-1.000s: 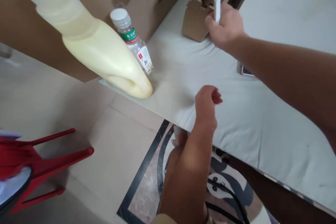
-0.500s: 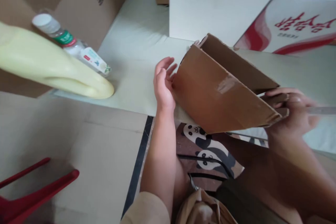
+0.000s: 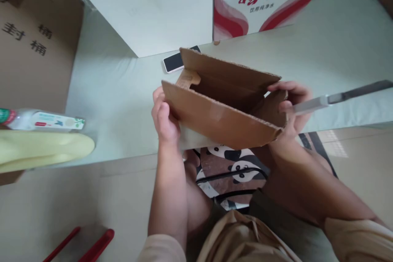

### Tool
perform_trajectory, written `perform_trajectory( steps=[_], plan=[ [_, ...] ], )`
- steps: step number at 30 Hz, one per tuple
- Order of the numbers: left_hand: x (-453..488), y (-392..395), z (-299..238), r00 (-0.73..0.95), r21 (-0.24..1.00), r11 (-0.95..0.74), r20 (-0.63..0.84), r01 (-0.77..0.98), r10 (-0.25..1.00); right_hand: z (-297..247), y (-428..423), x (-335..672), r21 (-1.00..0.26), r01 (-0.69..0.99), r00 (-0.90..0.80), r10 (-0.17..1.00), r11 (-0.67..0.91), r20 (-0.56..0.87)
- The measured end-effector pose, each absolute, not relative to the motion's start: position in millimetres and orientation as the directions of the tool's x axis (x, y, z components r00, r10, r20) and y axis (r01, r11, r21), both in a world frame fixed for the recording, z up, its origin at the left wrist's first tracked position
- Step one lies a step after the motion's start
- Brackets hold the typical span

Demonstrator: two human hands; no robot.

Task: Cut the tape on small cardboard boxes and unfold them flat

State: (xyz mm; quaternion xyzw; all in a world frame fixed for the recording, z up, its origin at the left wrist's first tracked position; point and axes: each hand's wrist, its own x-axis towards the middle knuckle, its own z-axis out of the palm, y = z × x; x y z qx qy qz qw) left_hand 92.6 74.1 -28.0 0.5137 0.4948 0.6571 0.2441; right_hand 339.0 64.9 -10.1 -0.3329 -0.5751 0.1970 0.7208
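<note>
An open-topped brown cardboard box (image 3: 219, 116) is held tilted between my two hands, above the front edge of the covered table. My left hand (image 3: 166, 116) grips its left end, fingers curled round behind the corner. At the opposite end, my right hand (image 3: 293, 108) pinches the box's side flap. That same hand also holds a box cutter (image 3: 310, 105), whose long grey blade points away to the right. The inside of the box is dark, and its bottom is hidden.
Behind the box lies a phone (image 3: 175, 62) on the table (image 3: 107, 90). A white carton (image 3: 153, 12) and a red-and-white water carton (image 3: 229, 16) stand farther back. At left are a large cardboard box (image 3: 37, 57), a bottle (image 3: 27, 118), a pale yellow object (image 3: 52, 147) and red bars (image 3: 98, 245).
My view has swung right, so the phone now shows. The box has turned more level with its opening facing me. My left hand has closed on the box's end.
</note>
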Motion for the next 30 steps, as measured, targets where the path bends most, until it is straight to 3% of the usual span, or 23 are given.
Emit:
perform_trajectory(
  steps=[12, 16, 19, 25, 30],
  plan=[
    [119.5, 63.0, -11.1, -0.516, 0.949, -0.313, 0.248, -0.043, 0.820, -9.9, 49.4, 351.8, -0.751, 0.364, 0.154, 0.760, 0.550, 0.631],
    [117.5, 58.9, -10.4, -0.500, 0.950, -0.298, 0.218, -0.087, 0.838, -9.5, 52.1, 349.3, -0.865, 0.208, -0.009, 0.885, 0.457, 0.465],
    [116.4, 58.9, -14.3, -0.473, 0.949, -0.288, 0.196, -0.128, 0.859, -16.3, 55.0, 346.8, -0.941, 0.081, -0.009, 0.944, 0.330, 0.330],
    [110.3, 64.6, -25.2, -0.526, 0.929, -0.369, 0.315, 0.003, 0.790, -29.1, 54.5, 341.3, -0.914, 0.067, 0.140, 0.904, 0.399, 0.405],
    [105.7, 68.0, -24.5, -0.527, 0.904, -0.426, 0.366, 0.007, 0.767, -30.9, 52.7, 332.7, -0.870, -0.032, 0.201, 0.856, 0.492, 0.477]
  ],
)
